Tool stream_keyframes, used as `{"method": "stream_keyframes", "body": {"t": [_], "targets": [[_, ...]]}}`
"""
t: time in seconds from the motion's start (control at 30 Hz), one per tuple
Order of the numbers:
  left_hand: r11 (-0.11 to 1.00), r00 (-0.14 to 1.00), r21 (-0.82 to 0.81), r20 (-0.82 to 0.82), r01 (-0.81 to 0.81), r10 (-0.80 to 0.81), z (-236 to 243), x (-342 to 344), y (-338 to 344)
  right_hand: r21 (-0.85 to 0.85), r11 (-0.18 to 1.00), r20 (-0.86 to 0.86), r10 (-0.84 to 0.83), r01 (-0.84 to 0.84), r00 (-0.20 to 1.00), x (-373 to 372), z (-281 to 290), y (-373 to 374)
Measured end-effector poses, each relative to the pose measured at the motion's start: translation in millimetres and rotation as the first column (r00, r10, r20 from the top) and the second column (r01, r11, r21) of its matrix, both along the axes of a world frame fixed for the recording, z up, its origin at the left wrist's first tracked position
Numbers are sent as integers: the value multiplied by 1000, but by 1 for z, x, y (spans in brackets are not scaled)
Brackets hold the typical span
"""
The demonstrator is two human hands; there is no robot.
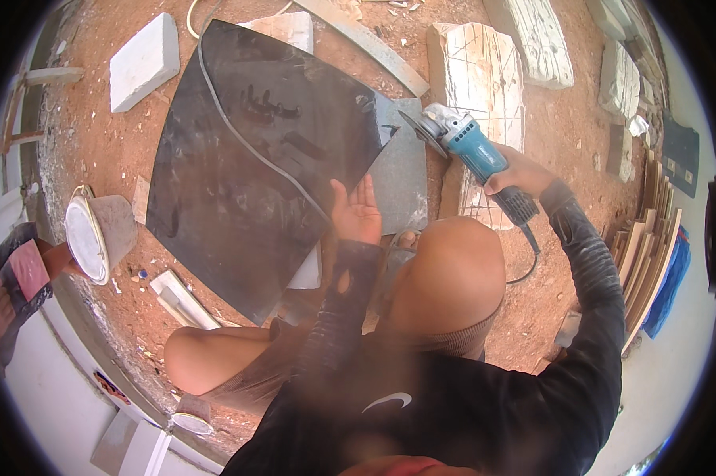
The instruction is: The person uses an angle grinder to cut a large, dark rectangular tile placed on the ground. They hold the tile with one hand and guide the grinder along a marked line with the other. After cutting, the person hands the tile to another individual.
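My right hand [524, 171] grips a teal and silver angle grinder [477, 151], its disc [423, 133] close to the right corner of a large dark slab [247, 174] but seemingly apart from it. Whether the disc spins cannot be told. My left hand [356, 213] is open, palm up with fingers spread, by the slab's right edge, and holds nothing. A grey cord [243, 139] runs across the slab toward my left wrist. Beneath the slab's right corner lies a grey flat piece [401, 170].
White blocks [143, 63] and scored blocks [481, 83] lie on reddish dirt. A long board [366, 44] is behind the slab. To the left stand a bucket [104, 238] and part of another person [17, 278]. Wood strips [643, 262] lean at the right wall.
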State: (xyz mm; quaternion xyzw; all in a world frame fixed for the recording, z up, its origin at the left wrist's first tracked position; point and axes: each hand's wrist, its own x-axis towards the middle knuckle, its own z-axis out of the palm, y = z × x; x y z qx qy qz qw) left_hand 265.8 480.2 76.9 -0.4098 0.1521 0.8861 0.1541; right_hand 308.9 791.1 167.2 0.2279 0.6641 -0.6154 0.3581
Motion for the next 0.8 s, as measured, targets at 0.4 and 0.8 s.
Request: {"method": "stream_keyframes", "body": {"t": [0.4,0.8], "targets": [[1000,1000,10,-3,-4,4,1,0,0,-55,998,19,-20,21,1000,-10,-7,-3],[1000,1000,-9,18,-6,6,-3,-1,0,-47,999,7,12,-12,1000,-13,-9,-1]]}}
